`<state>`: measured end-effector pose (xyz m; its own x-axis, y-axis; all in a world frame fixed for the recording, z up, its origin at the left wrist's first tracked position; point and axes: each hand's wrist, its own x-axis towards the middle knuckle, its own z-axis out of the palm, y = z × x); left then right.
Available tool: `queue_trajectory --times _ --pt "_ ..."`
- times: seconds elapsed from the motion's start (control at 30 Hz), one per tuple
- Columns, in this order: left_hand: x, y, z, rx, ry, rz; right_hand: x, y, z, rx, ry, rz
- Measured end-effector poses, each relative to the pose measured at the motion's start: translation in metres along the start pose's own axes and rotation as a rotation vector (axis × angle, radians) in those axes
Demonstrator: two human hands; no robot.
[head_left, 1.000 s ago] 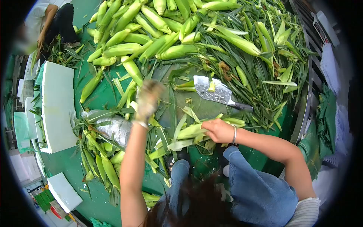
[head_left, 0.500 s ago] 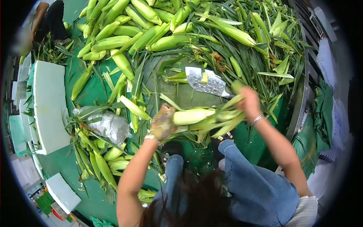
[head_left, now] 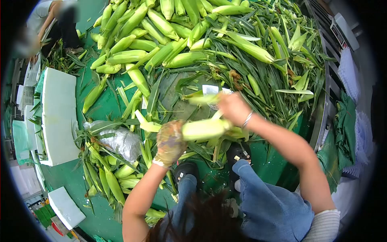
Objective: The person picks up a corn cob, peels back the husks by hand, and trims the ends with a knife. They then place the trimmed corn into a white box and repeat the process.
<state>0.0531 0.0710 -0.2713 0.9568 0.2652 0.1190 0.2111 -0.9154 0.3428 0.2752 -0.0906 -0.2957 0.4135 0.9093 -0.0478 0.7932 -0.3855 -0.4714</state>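
Note:
My left hand (head_left: pixel 170 141), in a stained glove, is wrapped round one end of a pale green corn cob (head_left: pixel 205 129) that lies crosswise above my feet. Bare and wearing a bracelet, my right hand (head_left: pixel 234 108) is closed just above the cob's right end. A blurred strip of husk (head_left: pixel 201 99) extends leftward from its fingers. Behind that hand is a cleaver (head_left: pixel 211 90), its blade partly covered and its handle hidden. Loose leaves (head_left: pixel 218 153) lie below the cob.
Unhusked corn (head_left: pixel 161 26) is heaped at the top, with stripped leaves (head_left: pixel 270 76) at the right. A plastic bag (head_left: pixel 121 141) and more corn (head_left: pixel 109 177) lie left. White foam boxes (head_left: pixel 60 117) stand farther left. Another person (head_left: pixel 68 30) is at the upper left.
My right hand has moved up and left from the cob's leafy end, over the cleaver. Fewer leaves surround the cob. The view has shifted slightly, showing more of the other person.

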Motion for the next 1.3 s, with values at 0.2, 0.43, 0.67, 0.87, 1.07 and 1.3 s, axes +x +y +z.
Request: queue_trajectory --times 0.2,0.43,0.67,0.87,1.07,1.3 --pt "-0.011 -0.043 -0.004 -0.98 -0.078 -0.794 -0.029 0.233 -0.185 -0.48 0.761 0.511" --pt "0.211 -0.137 -0.068 -1.489 0.473 -0.428 -0.028 0.029 -0.076 -0.208 0.242 0.249" --pt "0.09 -0.135 -0.055 -0.924 0.108 -0.468 -0.069 0.058 0.063 -0.457 -0.02 0.293" --pt "-0.182 -0.086 -0.041 -0.516 0.064 -0.942 -0.088 0.063 0.007 -0.168 0.143 0.406" --pt "-0.391 -0.05 -0.057 -0.162 0.283 -1.38 -0.109 -0.008 -0.034 0.041 0.172 0.355" --pt "-0.507 -0.035 0.005 -0.074 0.028 -1.468 -0.058 -0.126 0.051 0.183 -0.237 -0.061"
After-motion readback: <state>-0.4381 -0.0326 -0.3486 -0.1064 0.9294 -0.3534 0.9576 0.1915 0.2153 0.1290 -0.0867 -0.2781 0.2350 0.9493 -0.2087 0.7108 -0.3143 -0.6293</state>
